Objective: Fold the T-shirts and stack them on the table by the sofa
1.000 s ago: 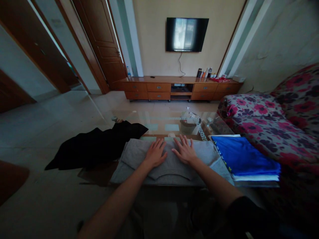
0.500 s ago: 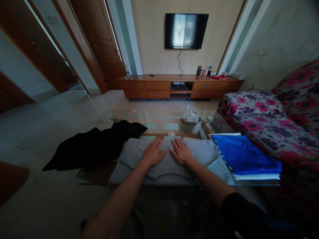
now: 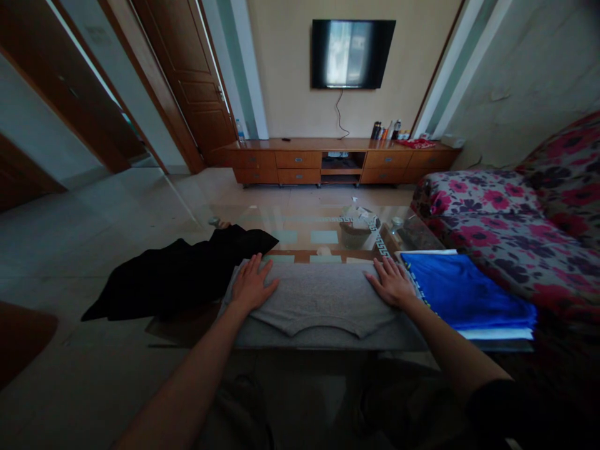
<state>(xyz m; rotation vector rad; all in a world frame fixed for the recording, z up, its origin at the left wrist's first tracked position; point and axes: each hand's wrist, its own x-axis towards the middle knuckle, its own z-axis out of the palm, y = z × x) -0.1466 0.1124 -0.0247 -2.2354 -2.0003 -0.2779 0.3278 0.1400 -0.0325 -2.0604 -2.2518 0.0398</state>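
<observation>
A grey shirt (image 3: 323, 297) lies folded on the glass table (image 3: 300, 219), its curved neckline toward me. My left hand (image 3: 253, 286) rests flat on the shirt's left end, fingers stretched out. On the right end lies my right hand (image 3: 391, 282), also flat with fingers spread. To the left, a crumpled black garment (image 3: 182, 272) reaches the shirt's edge and hangs over the table's side. Beside my right hand, folded blue cloth (image 3: 469, 290) sits on top of something white.
A waste bin (image 3: 354, 234) shows behind the glass. Along the far wall stands a wooden TV cabinet (image 3: 297, 160) with bottles on it, below a television (image 3: 353, 54). A flowered sofa (image 3: 487, 219) borders the table on the right.
My hands have moved apart from the shirt's middle to its two ends, staying flat. The grey cloth looks smoother, with fewer creases at its sides.
</observation>
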